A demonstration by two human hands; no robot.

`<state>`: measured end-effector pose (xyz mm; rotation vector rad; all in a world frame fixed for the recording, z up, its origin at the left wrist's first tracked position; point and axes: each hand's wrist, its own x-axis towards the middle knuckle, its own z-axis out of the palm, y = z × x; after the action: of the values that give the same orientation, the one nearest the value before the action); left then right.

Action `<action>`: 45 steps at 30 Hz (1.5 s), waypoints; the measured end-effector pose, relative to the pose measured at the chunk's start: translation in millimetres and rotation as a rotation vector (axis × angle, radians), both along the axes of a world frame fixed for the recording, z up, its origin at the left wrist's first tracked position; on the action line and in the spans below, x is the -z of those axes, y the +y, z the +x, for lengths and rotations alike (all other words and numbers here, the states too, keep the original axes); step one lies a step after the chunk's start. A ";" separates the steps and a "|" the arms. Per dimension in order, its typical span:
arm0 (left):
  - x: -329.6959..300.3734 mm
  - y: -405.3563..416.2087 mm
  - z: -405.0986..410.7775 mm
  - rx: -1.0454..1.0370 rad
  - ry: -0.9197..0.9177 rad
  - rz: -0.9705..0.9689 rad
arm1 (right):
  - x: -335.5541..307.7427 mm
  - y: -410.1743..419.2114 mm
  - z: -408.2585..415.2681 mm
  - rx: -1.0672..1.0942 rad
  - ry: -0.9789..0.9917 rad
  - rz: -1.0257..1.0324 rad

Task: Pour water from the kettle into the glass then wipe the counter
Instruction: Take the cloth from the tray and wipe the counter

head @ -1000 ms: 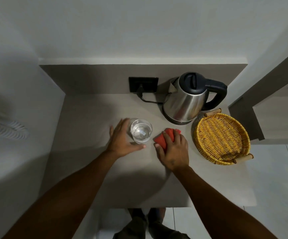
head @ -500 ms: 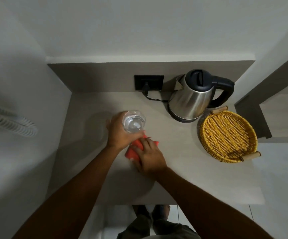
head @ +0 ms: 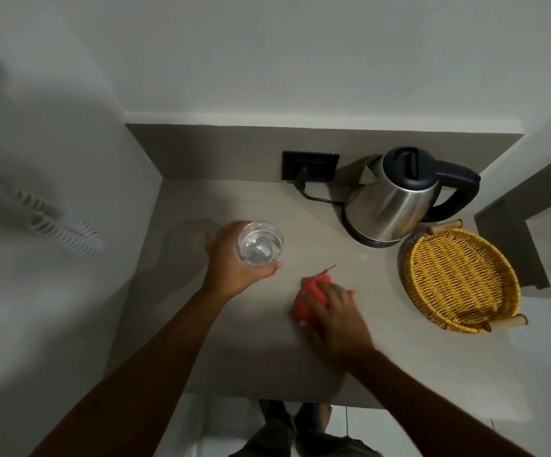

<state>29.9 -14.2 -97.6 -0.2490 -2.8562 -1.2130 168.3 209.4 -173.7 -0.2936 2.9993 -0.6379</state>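
Note:
My left hand [head: 231, 262] grips a clear glass [head: 260, 247] with water in it, held lifted over the left middle of the beige counter [head: 221, 351]. To its right my right hand [head: 335, 316] presses flat on a red cloth [head: 310, 296] lying on the counter; part of the cloth is hidden under the fingers. A steel kettle [head: 391, 202] with a black lid and handle stands on its base at the back right, lid closed.
A yellow wicker tray [head: 462, 282] with wooden handles sits at the right edge, just in front of the kettle. A black wall socket [head: 310, 166] holds the kettle's plug and cord. White walls close in the left and back. A coiled white cord [head: 66, 232] hangs left.
The glass has been lifted off the counter in my left hand. My right hand slid the red cloth left beneath the glass, then back to the right of it.

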 end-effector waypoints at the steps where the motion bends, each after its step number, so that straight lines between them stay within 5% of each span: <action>1: 1.7 -0.5 -0.9 0.003 -0.008 0.002 | 2.7 -12.2 0.5 -0.057 0.029 -0.020; 5: 2.6 -0.8 -4.9 0.034 0.008 0.023 | 4.9 -49.0 -42.7 -0.068 0.091 -0.025; 10: 8.4 6.1 -4.8 0.029 -0.005 0.060 | -2.5 -13.8 -95.0 0.211 0.039 0.038; 14: 17.4 21.6 6.9 0.034 -0.062 0.157 | -5.2 33.5 -63.7 0.326 0.033 0.124; 22: 31.7 52.0 22.9 0.054 -0.103 0.025 | -1.6 45.6 -28.9 0.410 0.003 0.192; 29: 33.9 60.0 25.1 0.073 -0.071 0.073 | -15.6 48.5 -33.4 0.364 -0.009 0.155; 32: 35.6 67.2 26.6 0.131 -0.062 0.170 | -42.2 67.9 -27.8 0.502 0.081 0.073; 35: 48.2 54.6 23.7 0.196 -0.081 0.029 | -58.3 96.6 -20.9 0.708 0.174 0.040; 39: 69.7 36.4 27.5 0.247 -0.092 -0.221 | -53.9 149.5 -30.4 0.879 -0.034 0.057; 45: 74.2 34.9 30.3 0.255 -0.064 -0.357 | -33.4 175.8 -35.4 0.809 -0.274 0.110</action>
<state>60.1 20.8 -171.8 -0.6099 -3.1576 -0.7351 133.0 385.1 -140.4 0.9697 2.7761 -0.4802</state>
